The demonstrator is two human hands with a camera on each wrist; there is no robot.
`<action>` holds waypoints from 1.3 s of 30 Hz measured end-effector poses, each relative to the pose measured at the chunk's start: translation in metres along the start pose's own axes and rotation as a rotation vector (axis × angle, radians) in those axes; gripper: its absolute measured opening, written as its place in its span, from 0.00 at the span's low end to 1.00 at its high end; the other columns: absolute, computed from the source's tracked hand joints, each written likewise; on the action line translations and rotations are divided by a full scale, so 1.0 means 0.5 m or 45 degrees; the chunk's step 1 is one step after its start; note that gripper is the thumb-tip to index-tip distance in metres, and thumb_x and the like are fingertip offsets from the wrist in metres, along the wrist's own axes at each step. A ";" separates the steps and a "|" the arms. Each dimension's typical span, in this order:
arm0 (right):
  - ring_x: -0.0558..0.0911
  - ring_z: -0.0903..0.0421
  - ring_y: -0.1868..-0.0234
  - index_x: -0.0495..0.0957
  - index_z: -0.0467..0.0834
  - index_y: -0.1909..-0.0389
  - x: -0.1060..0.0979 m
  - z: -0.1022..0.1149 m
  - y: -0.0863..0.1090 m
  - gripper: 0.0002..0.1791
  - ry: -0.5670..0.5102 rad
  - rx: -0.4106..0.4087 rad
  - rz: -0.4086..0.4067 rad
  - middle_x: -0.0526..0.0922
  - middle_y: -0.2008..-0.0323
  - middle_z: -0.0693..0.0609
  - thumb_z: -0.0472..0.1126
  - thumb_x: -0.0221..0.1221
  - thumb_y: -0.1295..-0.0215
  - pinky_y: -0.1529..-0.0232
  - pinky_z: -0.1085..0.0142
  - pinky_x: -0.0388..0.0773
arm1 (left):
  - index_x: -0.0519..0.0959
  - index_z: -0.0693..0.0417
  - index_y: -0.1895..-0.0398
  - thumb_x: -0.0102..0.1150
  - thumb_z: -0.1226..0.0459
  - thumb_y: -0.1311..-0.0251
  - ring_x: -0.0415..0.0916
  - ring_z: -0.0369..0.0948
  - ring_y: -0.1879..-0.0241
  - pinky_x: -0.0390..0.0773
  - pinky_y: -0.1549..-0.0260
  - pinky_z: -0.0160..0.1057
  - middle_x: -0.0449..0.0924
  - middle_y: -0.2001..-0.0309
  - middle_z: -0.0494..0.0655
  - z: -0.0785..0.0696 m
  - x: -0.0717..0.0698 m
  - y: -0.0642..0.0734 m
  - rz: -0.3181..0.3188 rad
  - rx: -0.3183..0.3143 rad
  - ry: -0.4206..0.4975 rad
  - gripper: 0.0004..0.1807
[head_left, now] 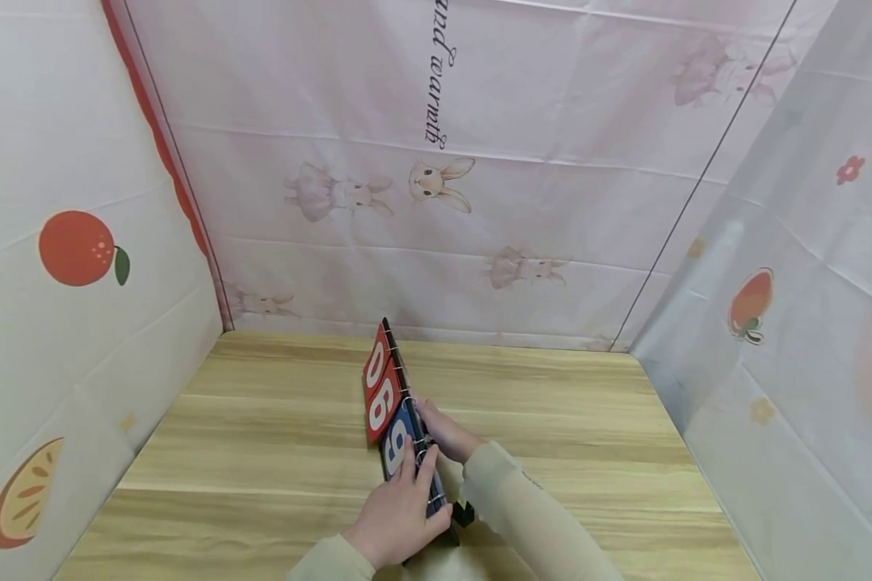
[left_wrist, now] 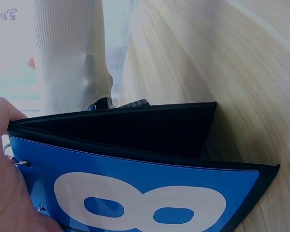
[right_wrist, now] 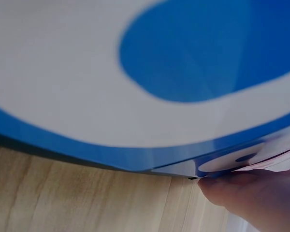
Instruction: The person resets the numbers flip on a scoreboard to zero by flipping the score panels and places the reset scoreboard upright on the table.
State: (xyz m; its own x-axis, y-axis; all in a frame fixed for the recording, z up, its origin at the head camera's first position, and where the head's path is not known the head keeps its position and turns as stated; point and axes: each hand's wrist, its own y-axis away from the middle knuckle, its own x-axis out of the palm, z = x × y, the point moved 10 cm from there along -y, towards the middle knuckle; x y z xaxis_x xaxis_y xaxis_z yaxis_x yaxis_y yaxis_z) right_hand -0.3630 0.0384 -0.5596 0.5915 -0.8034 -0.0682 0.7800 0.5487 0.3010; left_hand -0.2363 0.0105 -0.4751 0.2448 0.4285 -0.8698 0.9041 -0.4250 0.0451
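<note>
We see the flip scoreboard at lower centre on the wooden surface. The left hand has its fingers clamped over the bound edge; the right hand touches the scoreboard's right side, its finger closure indeterminable to us.

The person wears 2 cream sleeves, 1 showing fine ribbing.

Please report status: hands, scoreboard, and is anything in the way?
Left hand gripping scoreboard spine. Right hand at its right-side cards. Scoreboard tented on table, partly hiding right hand.
</note>
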 end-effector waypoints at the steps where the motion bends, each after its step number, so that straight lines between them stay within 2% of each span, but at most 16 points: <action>1: 0.74 0.52 0.49 0.47 0.52 0.29 0.000 0.000 0.000 0.41 0.001 -0.003 0.002 0.71 0.48 0.46 0.71 0.31 0.36 0.44 0.51 0.65 | 0.52 0.59 0.29 0.46 0.41 0.40 0.60 0.60 0.38 0.74 0.57 0.56 0.47 0.33 0.74 -0.001 0.000 0.000 -0.003 0.003 0.001 0.44; 4: 0.75 0.52 0.50 0.50 0.50 0.32 0.000 0.004 0.001 0.36 -0.003 -0.025 0.015 0.73 0.49 0.46 0.68 0.30 0.33 0.46 0.53 0.67 | 0.52 0.60 0.29 0.47 0.43 0.40 0.59 0.60 0.38 0.74 0.58 0.56 0.47 0.34 0.75 -0.001 -0.002 -0.001 -0.018 0.009 -0.004 0.43; 7: 0.75 0.52 0.50 0.49 0.51 0.31 -0.003 0.010 0.000 0.34 -0.005 -0.048 0.021 0.74 0.50 0.47 0.66 0.30 0.31 0.47 0.53 0.68 | 0.52 0.60 0.29 0.48 0.43 0.40 0.59 0.60 0.38 0.75 0.59 0.56 0.47 0.34 0.75 0.000 -0.003 -0.002 -0.031 0.010 -0.013 0.43; 14: 0.76 0.51 0.51 0.45 0.51 0.29 -0.008 0.005 -0.001 0.35 -0.043 -0.026 -0.014 0.75 0.50 0.47 0.65 0.32 0.30 0.48 0.53 0.69 | 0.51 0.59 0.29 0.47 0.43 0.40 0.59 0.60 0.38 0.74 0.58 0.56 0.46 0.33 0.75 0.000 0.000 -0.002 -0.025 0.010 -0.030 0.43; 21: 0.78 0.52 0.53 0.47 0.40 0.29 -0.024 0.008 0.000 0.36 -0.093 -0.053 -0.141 0.77 0.52 0.46 0.59 0.37 0.28 0.49 0.55 0.71 | 0.51 0.58 0.29 0.47 0.42 0.40 0.59 0.60 0.38 0.74 0.58 0.56 0.45 0.33 0.74 0.002 0.002 -0.001 -0.009 -0.002 -0.021 0.44; 24: 0.78 0.51 0.53 0.49 0.41 0.30 -0.035 0.012 0.003 0.37 -0.114 -0.071 -0.212 0.77 0.51 0.45 0.60 0.42 0.30 0.48 0.53 0.70 | 0.52 0.58 0.29 0.47 0.42 0.40 0.59 0.60 0.38 0.74 0.58 0.57 0.46 0.33 0.73 0.004 0.004 -0.003 0.005 -0.010 -0.017 0.43; 28: 0.75 0.45 0.46 0.50 0.41 0.30 -0.058 0.016 0.004 0.40 -0.181 -0.100 -0.357 0.73 0.45 0.42 0.59 0.51 0.34 0.44 0.47 0.66 | 0.52 0.58 0.29 0.48 0.42 0.40 0.60 0.60 0.39 0.74 0.58 0.57 0.47 0.33 0.73 0.004 0.003 -0.003 0.006 -0.008 -0.013 0.43; 33: 0.71 0.41 0.42 0.51 0.39 0.30 -0.090 0.014 0.006 0.42 -0.318 -0.128 -0.542 0.68 0.40 0.38 0.52 0.59 0.38 0.42 0.48 0.64 | 0.52 0.58 0.29 0.47 0.42 0.40 0.60 0.60 0.39 0.75 0.59 0.57 0.47 0.33 0.73 0.002 0.004 -0.003 0.012 -0.002 -0.008 0.43; 39: 0.75 0.44 0.46 0.53 0.41 0.31 -0.109 0.024 0.013 0.40 -0.426 -0.179 -0.624 0.68 0.41 0.39 0.45 0.62 0.39 0.45 0.52 0.69 | 0.52 0.58 0.29 0.47 0.41 0.40 0.61 0.61 0.39 0.74 0.58 0.57 0.47 0.33 0.73 0.003 0.004 -0.004 0.014 -0.001 -0.003 0.43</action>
State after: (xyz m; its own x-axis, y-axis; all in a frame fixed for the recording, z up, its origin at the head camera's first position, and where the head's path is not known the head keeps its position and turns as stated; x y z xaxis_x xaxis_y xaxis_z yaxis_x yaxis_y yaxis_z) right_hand -0.3927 0.0827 -0.5424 0.0783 -0.9867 0.1426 0.9782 0.1036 0.1798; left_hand -0.2380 0.0110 -0.4778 0.2540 0.4217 -0.8705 0.9015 -0.4292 0.0551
